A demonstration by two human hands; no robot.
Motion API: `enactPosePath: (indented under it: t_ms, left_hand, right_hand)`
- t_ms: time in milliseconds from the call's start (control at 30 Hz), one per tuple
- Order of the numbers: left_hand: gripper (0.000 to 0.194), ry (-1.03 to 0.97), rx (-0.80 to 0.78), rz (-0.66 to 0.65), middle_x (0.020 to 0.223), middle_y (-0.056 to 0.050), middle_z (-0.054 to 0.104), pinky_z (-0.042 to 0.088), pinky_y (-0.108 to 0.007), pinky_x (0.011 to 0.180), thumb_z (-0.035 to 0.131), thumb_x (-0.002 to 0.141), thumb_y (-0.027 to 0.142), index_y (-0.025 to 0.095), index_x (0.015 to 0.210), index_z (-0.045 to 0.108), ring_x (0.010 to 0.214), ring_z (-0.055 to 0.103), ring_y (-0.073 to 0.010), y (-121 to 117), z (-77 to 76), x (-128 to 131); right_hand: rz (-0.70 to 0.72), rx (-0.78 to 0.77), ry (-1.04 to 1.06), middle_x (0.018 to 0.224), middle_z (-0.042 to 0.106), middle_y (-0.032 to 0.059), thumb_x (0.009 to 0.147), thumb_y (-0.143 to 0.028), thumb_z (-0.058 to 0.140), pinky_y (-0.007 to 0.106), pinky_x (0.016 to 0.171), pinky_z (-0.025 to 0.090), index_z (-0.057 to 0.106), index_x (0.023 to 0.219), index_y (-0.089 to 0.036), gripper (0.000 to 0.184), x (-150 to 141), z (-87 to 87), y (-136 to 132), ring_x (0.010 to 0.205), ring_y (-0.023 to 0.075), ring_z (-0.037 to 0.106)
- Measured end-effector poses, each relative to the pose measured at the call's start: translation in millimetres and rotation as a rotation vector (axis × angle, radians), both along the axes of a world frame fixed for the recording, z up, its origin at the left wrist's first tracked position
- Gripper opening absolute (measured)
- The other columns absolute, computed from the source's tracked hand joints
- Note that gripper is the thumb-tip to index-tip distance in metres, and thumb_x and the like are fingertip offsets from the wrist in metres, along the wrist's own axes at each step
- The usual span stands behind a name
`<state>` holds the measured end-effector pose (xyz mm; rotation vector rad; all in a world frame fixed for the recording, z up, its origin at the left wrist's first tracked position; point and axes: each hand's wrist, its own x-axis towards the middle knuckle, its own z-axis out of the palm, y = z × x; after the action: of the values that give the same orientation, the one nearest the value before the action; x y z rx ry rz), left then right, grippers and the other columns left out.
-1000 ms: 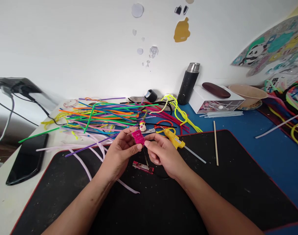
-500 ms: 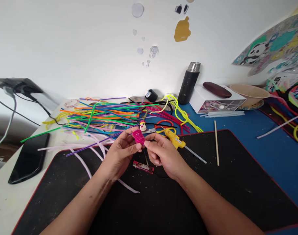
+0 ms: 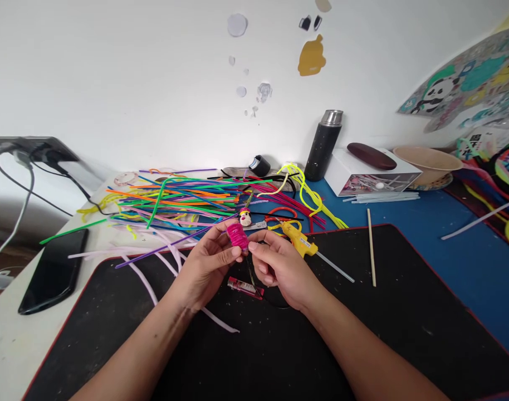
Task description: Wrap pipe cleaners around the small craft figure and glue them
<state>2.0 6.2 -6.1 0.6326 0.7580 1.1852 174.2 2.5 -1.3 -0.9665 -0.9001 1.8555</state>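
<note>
A magenta pipe-cleaner coil (image 3: 238,237), fuzzy and tightly wound, is held up between my two hands above the black mat. My left hand (image 3: 213,253) grips it from the left, thumb at its lower end and fingers behind. On the other side my right hand (image 3: 275,259) pinches the coil's lower right edge with thumb and forefinger. Just behind the coil is a small white doll-like head (image 3: 245,217) with a pink and yellow top. Below the hands a red lighter (image 3: 245,287) lies on the mat. A yellow glue gun (image 3: 298,239) rests right of my right hand.
Many coloured pipe cleaners (image 3: 187,200) spread behind the hands. A phone (image 3: 54,273) lies at left. To the right are a wooden stick (image 3: 371,248), a black thermos (image 3: 323,146), a white box (image 3: 371,175) and a beige bowl (image 3: 427,161). Orange-handled scissors (image 3: 282,211) lie near the glue gun.
The whole view has shifted slightly, with the scene sitting a little lower. Both hands keep nearly the same hold on the magenta coil.
</note>
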Motion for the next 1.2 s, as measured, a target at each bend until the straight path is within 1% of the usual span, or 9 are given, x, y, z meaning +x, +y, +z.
enactPosePath:
  t_ms: [200, 400, 567, 667, 967, 1200]
  left_hand:
    - [0.045, -0.013, 0.002, -0.013, 0.092, -0.001, 0.074, 0.054, -0.024, 0.072, 0.097, 0.070, 0.012, 0.021, 0.110, 0.079, 0.075, 0.065, -0.0126, 0.7, -1.6, -1.8]
    - [0.046, -0.013, -0.001, -0.010, 0.092, -0.002, 0.075, 0.054, -0.023, 0.071, 0.097, 0.069, 0.014, 0.021, 0.111, 0.078, 0.075, 0.065, -0.0127, 0.8, -4.3, -2.8]
    - [0.047, 0.008, 0.000, -0.011, 0.094, -0.002, 0.074, 0.055, -0.023, 0.071, 0.098, 0.068, 0.014, 0.021, 0.110, 0.079, 0.075, 0.065, -0.0125, -0.4, -1.7, -1.5]
    - [0.045, 0.011, 0.013, -0.017, 0.095, -0.002, 0.075, 0.054, -0.025, 0.072, 0.098, 0.068, 0.015, 0.021, 0.108, 0.080, 0.075, 0.065, -0.0131, -1.2, -0.8, -1.0]
    - [0.044, -0.014, 0.004, -0.018, 0.097, -0.002, 0.075, 0.054, -0.024, 0.072, 0.098, 0.068, 0.014, 0.021, 0.107, 0.079, 0.075, 0.064, -0.0127, -1.9, -0.7, -0.4]
    - [0.045, -0.047, -0.022, -0.018, 0.095, -0.002, 0.073, 0.057, -0.020, 0.070, 0.099, 0.067, 0.014, 0.021, 0.108, 0.080, 0.076, 0.066, -0.0120, -3.7, 0.1, -0.5]
  right_hand:
    - [0.007, 0.016, -0.005, 0.056, 0.048, -0.0101, 0.090, -0.050, 0.075, 0.022, 0.041, 0.015, 0.061, 0.097, -0.020, 0.035, 0.8, 0.3, -0.4, 0.040, 0.0064, 0.033]
    - [0.008, 0.033, -0.027, 0.057, 0.049, -0.0094, 0.092, -0.054, 0.074, 0.022, 0.042, 0.015, 0.060, 0.096, -0.020, 0.037, 0.4, 1.9, -0.5, 0.041, 0.0065, 0.034]
    - [0.008, 0.039, -0.053, 0.057, 0.049, -0.0090, 0.092, -0.061, 0.074, 0.023, 0.043, 0.016, 0.057, 0.092, -0.021, 0.044, 0.0, 2.7, -0.5, 0.041, 0.0066, 0.034]
    - [0.015, 0.039, -0.059, 0.057, 0.048, -0.0091, 0.090, -0.066, 0.074, 0.023, 0.042, 0.017, 0.057, 0.093, -0.021, 0.048, -0.2, 2.9, -1.1, 0.041, 0.0069, 0.034]
    - [0.015, 0.024, -0.033, 0.055, 0.049, -0.0101, 0.087, -0.065, 0.078, 0.022, 0.041, 0.015, 0.059, 0.096, -0.021, 0.048, -3.5, -4.9, -1.3, 0.040, 0.0066, 0.034]
    - [0.006, 0.028, -0.019, 0.055, 0.049, -0.0103, 0.085, -0.064, 0.080, 0.021, 0.041, 0.016, 0.058, 0.093, -0.022, 0.048, -6.0, -3.9, -2.2, 0.041, 0.0065, 0.034]
